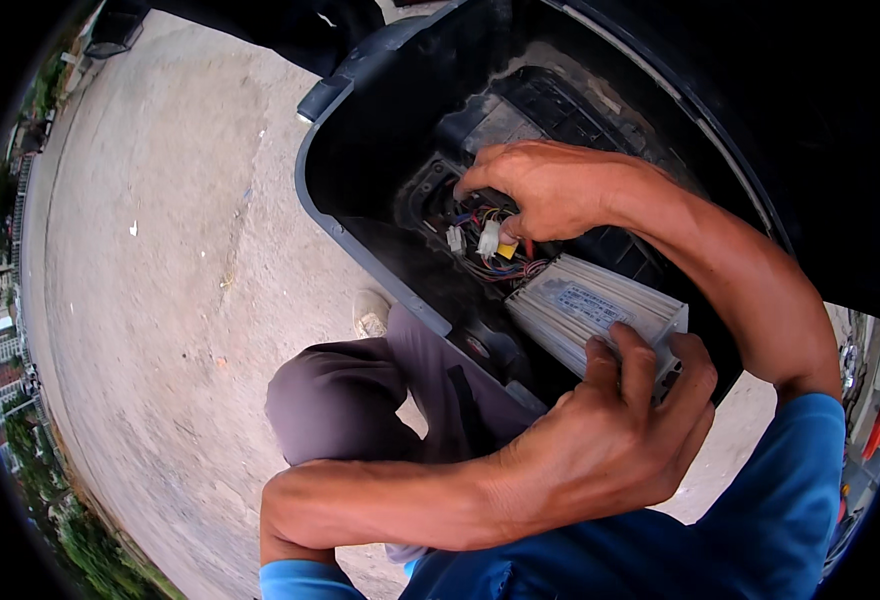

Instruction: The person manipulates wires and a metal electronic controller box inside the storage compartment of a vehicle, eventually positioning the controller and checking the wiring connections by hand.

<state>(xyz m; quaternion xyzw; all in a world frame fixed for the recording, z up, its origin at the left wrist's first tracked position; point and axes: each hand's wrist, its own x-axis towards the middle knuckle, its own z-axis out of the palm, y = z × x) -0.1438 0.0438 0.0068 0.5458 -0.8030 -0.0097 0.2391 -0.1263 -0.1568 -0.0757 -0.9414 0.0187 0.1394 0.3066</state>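
Left hand (612,428), its fingers' hold unclear, should steady the metal box (582,300) while right hand (550,188), fingers apart, handles wires (534,268) gently

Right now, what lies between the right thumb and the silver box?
In the head view, a yellow piece and coloured wires lie between right thumb and box.

Left hand (615,425) at 4 o'clock, fingers bent; right hand (550,190) between 1 and 2 o'clock, thumb and forefinger parted

We record a blue short-sleeved fabric shirt (580,550) at 5 o'clock, mauve-grey fabric trousers (335,410) near 7 o'clock, and a beige shoe (371,314) around 9 o'clock.
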